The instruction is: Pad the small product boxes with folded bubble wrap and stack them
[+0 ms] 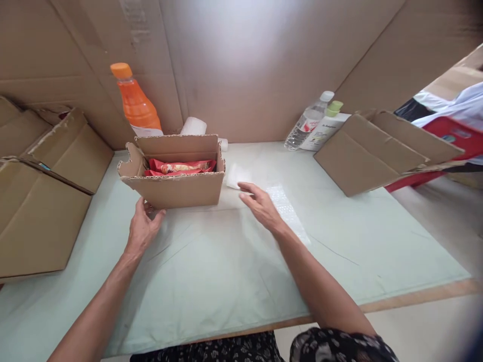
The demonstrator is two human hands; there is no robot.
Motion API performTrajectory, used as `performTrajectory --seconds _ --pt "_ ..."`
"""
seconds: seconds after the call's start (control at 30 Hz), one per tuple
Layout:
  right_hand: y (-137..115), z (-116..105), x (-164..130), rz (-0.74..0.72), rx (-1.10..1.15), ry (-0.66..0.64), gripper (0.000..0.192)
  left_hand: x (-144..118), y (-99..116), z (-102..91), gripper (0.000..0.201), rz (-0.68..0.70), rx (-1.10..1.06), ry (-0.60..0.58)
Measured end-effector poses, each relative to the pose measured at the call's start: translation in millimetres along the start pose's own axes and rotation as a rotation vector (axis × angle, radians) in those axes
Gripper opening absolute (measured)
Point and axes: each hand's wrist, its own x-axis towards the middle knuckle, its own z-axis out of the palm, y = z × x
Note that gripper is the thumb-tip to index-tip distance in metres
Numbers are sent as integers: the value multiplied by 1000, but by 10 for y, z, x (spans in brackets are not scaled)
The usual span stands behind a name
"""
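Small open cardboard box [175, 176] set mid-table [226, 261] with red snack packets [181, 167] inside, left hand [143, 229] spread loosely at its front lower corner, right hand [260, 206] held flat and empty beside bubble wrap [283, 206], orange bottle [136, 103] behind.

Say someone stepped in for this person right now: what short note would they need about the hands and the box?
Left hand: open, fingers touching the lower front-left corner of the small open brown cardboard box.
Right hand: open, flat over the pale green table cover, beside a clear bubble-wrap sheet; holds nothing.
Box: flaps open, a red snack packet lying inside.
Behind it: an orange drink bottle and a white roll.
Done: packet is in the box.
Left: box not closed, bubble wrap unused.
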Motion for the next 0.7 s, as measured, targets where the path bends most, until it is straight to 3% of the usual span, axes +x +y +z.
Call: performTrajectory --seconds 0.07,0.13,0.2,0.27,0.37,0.47,0.6,0.67,0.7 --pt "174 -328 -365 -7 -219 -4 41 -267 -43 -66 85 -3 -20 30" --pt "384 -603 -750 -24 -463 -23 45 -629 -72 -122 79 2 4 59" --pt "585 -762 -1038 -53 -690 -26 49 -987 -69 -126 64 29 47 55" --pt "720 -787 -1182 -70 -844 9 41 -1276 -24 -63 50 97 69 16" --pt "684 -606 -1247 -93 -889 45 27 -1552 117 98 36 268 20 -113" --pt "363 -249 -1402 -165 -750 -72 25 -1692 285 211 34 334 -77 -288" --pt "-105 149 -1715 -296 -408 -359 22 -1741 408 238 62 81 -271 -472" --pt "-175 150 -1680 -303 -267 -414 29 -1714 417 245 71 -44 -275 -492" --pt "-155 89 -1577 -273 -221 -379 33 -1692 416 251 69 -74 -251 -488"
